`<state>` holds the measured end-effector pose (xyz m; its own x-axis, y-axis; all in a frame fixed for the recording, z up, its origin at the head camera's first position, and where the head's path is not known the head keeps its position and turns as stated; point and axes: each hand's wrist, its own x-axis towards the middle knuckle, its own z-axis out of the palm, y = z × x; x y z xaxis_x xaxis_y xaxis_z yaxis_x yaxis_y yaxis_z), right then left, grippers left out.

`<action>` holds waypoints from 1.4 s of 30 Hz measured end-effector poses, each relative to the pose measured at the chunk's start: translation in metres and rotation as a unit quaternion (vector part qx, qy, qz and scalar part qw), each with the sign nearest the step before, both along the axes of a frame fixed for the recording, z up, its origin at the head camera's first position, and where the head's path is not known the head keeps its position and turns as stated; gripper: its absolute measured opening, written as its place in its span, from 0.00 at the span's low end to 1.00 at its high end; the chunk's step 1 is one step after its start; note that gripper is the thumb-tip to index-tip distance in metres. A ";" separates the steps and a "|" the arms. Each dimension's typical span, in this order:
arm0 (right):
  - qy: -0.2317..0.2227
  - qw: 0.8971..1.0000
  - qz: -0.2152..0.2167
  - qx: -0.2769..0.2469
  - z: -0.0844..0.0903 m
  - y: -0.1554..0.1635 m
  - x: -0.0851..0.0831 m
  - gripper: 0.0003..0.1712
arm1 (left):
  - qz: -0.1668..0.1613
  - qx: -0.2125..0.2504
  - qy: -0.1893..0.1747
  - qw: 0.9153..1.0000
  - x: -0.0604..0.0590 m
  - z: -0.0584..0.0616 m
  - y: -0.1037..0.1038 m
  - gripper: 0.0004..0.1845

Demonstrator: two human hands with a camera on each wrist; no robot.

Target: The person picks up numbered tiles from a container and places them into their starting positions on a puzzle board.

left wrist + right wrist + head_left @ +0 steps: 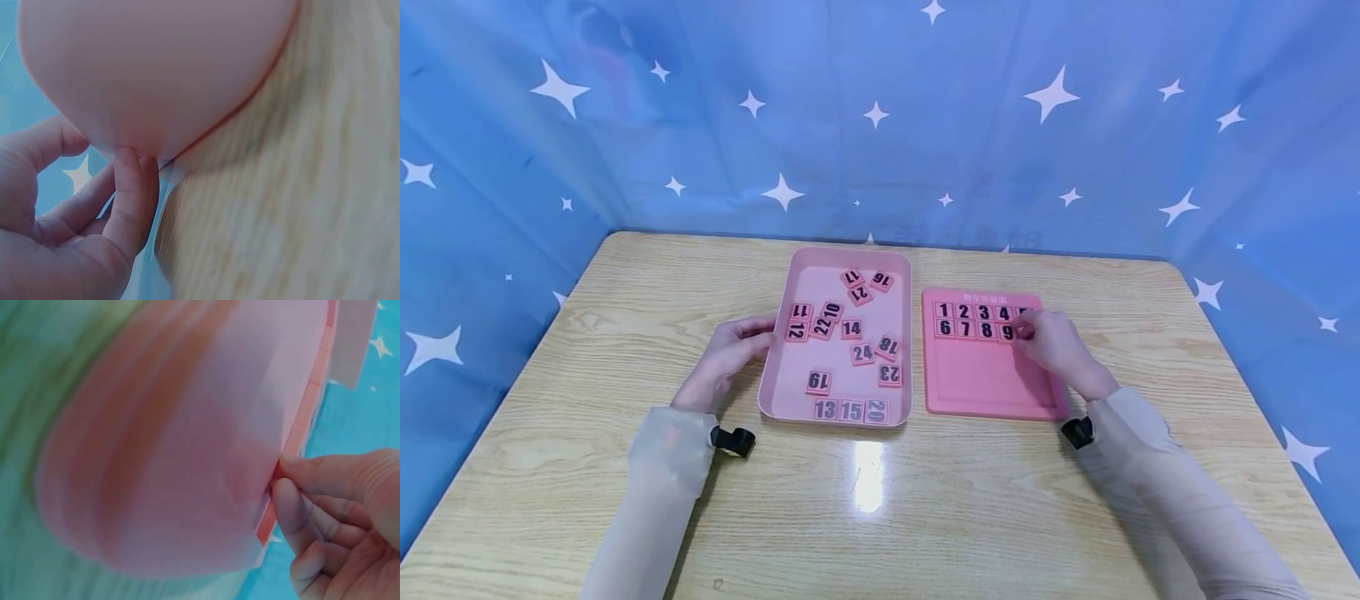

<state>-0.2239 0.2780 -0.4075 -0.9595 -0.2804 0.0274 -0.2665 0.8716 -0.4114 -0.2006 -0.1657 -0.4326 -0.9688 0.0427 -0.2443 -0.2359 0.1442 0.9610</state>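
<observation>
Fifteen number tiles are loose in the pink tray, faces up, at mixed angles. Your left hand has the tray's left wall in a narrow grip, fingertips against the outside; tray sits flat on the wood table. Your right hand is on the board, just right of the tray: thumb and forefinger in a tight pinch at the right edge of the 9 tile, other fingers curled in behind.

Board status: far row reads 1, 2, 3, 4, 5, with 5 partly behind your hand. Next row reads 6, 7, 8, 9, close side by side and right up against the far row. Near part of the board is bare pink as far as the arm lets me see; pale lettering along its far edge.

Tray layout: 16, 17, 21 at the far end; 11 and 12 by the left wall, with 10 and 22 just beside them; 14 mid-tray; 18, 23, 24 toward the right; 19 nearer you; 13, 15, 20 lined up at the near wall.

Both your sleeves are pale, a black wrist camera at each cuff. Blue backdrop with white stars behind the table
</observation>
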 end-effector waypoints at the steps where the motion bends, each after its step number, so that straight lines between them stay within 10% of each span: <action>1: 0.003 1.000 0.000 -0.001 -0.001 0.000 0.000 0.13 | -0.001 0.000 0.000 1.000 0.000 0.000 0.000 0.24; 18: 0.002 0.999 0.010 -0.048 0.026 -0.012 -0.005 0.17 | -0.006 0.011 -0.009 1.000 -0.002 0.000 0.000 0.24; 29: 0.001 0.991 0.084 -0.101 0.062 -0.100 -0.025 0.18 | -0.003 0.007 0.001 1.000 -0.001 0.001 0.000 0.23; 42: -0.074 0.975 0.176 -0.112 0.045 -0.174 -0.027 0.15 | 0.002 0.014 0.004 1.000 -0.003 -0.002 0.000 0.24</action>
